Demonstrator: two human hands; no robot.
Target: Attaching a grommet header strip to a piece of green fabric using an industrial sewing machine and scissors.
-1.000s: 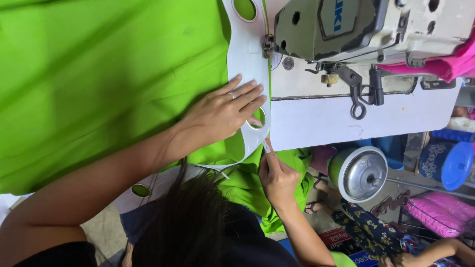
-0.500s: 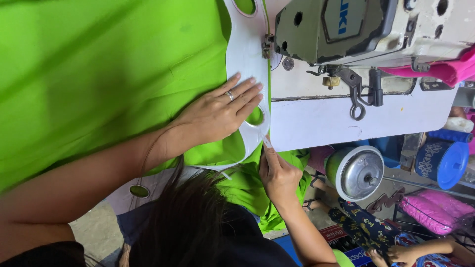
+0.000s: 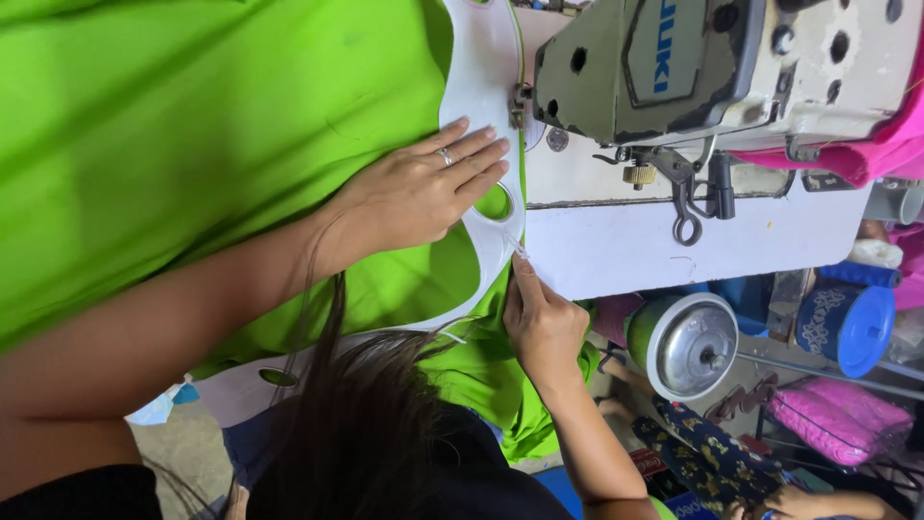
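Note:
Bright green fabric (image 3: 192,125) is spread over the sewing table, with a white curved template (image 3: 481,67) lying along its edge up to the presser foot (image 3: 521,104) of a grey sewing machine (image 3: 712,58). My left hand (image 3: 419,193), a ring on one finger, lies flat with its fingers spread across the fabric and the template. My right hand (image 3: 539,323) is at the table's near edge. Its fingertips pinch the seam edge of the fabric and template just below a round hole (image 3: 493,202) in the template.
The white machine bed (image 3: 654,241) lies right of the seam. Pink cloth (image 3: 866,154) hangs by the machine. Below the table are a round metal motor (image 3: 688,347), a blue lidded tub (image 3: 847,323), pink bags (image 3: 837,414) and another person's hand (image 3: 770,503). My dark hair (image 3: 366,424) covers the lower middle.
My left hand has slid a little along the fabric toward the presser foot. My right hand keeps its pinch on the seam edge.

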